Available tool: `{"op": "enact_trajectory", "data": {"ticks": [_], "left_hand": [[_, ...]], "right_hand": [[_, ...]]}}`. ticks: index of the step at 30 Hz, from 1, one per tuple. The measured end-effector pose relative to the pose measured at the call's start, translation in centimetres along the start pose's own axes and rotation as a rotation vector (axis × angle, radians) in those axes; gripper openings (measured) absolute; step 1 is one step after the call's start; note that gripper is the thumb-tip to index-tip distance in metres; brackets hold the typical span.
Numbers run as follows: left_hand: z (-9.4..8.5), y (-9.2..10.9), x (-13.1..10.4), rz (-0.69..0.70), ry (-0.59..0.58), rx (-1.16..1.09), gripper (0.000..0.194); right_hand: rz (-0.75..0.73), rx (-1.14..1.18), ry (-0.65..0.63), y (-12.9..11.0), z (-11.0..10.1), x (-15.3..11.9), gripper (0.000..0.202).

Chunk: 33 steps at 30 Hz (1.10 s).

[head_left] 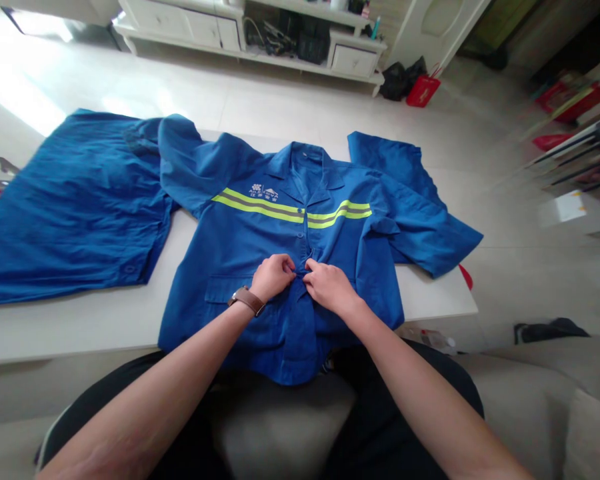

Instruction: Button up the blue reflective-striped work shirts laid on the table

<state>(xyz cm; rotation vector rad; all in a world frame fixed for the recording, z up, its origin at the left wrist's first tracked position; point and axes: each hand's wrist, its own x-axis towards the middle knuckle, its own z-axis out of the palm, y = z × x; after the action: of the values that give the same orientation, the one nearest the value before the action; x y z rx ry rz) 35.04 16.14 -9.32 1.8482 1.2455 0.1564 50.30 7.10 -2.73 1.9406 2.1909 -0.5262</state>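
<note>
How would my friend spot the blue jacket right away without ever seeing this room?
Start at the long white table. On it, with blue cloth to either side, lies the jacket, where the left hand and right hand pinch its front. Unlike that cloth, it shows a yellow-green stripe across its chest.

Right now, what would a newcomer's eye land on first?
Most striking is the blue cloth jacket with bright yellow-green and grey chest stripes, spread over the long white table mid-view. At its front, the person's bare left hand and right hand pinch the fabric close together. Farther off, a small bright red bag stands out by the right end of the low white cabinet.
</note>
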Motion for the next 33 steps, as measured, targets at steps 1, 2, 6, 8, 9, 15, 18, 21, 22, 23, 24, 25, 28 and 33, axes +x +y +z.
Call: {"op": "enact_trajectory", "data": {"ticks": [1, 2, 6, 8, 9, 15, 18, 21, 22, 23, 24, 25, 28, 33], "left_hand": [[0.0, 0.2, -0.1, -0.001, 0.007, 0.016, 0.012], [-0.1, 0.3, -0.2, 0.001, 0.014, 0.033, 0.012], [-0.4, 1.1, -0.7, 0.038, 0.017, 0.13, 0.011], [-0.5, 1.3, -0.8, 0.058, -0.012, 0.169, 0.01], [-0.6, 1.3, -0.8, 0.066, -0.027, 0.178, 0.009], [-0.5, 1.2, -0.8, 0.07, -0.028, 0.185, 0.005], [-0.4, 1.2, -0.9, 0.063, -0.013, 0.171, 0.007], [-0.3, 1.2, -0.9, 0.071, -0.004, 0.15, 0.008], [-0.3, 1.2, -0.9, 0.073, -0.001, 0.145, 0.008], [-0.3, 1.2, -0.8, 0.073, 0.001, 0.14, 0.008], [-0.3, 1.1, -0.8, 0.072, 0.002, 0.136, 0.009], [-0.3, 1.1, -0.8, 0.071, 0.002, 0.135, 0.009], [-0.4, 1.2, -0.9, 0.068, -0.002, 0.145, 0.011], [-0.3, 2.0, -1.3, 0.011, 0.017, 0.187, 0.01]], "right_hand": [[-0.008, -0.011, -0.004, 0.0, 0.0, 0.0, 0.036], [-0.015, -0.018, -0.007, 0.1, -0.1, -0.1, 0.036], [-0.021, 0.021, -0.006, 0.5, 0.0, -0.2, 0.035], [-0.016, 0.061, 0.005, 0.8, 0.1, -0.2, 0.034], [-0.013, 0.074, 0.012, 0.8, 0.1, -0.2, 0.034], [0.024, 0.082, 0.023, 0.9, 0.0, -0.2, 0.038], [0.014, 0.027, 0.009, 0.7, 0.1, -0.2, 0.039], [0.008, -0.063, 0.015, 0.2, 0.4, -0.3, 0.04], [0.01, -0.089, 0.019, 0.0, 0.6, -0.4, 0.041], [0.013, -0.11, 0.021, -0.2, 0.8, -0.5, 0.043], [0.017, -0.124, 0.019, -0.4, 0.9, -0.5, 0.045], [0.024, -0.131, 0.015, -0.5, 1.1, -0.6, 0.047], [0.034, -0.109, -0.002, -0.7, 1.1, -0.9, 0.051], [0.024, -0.027, -0.039, -0.5, 0.6, -0.9, 0.05]]}}
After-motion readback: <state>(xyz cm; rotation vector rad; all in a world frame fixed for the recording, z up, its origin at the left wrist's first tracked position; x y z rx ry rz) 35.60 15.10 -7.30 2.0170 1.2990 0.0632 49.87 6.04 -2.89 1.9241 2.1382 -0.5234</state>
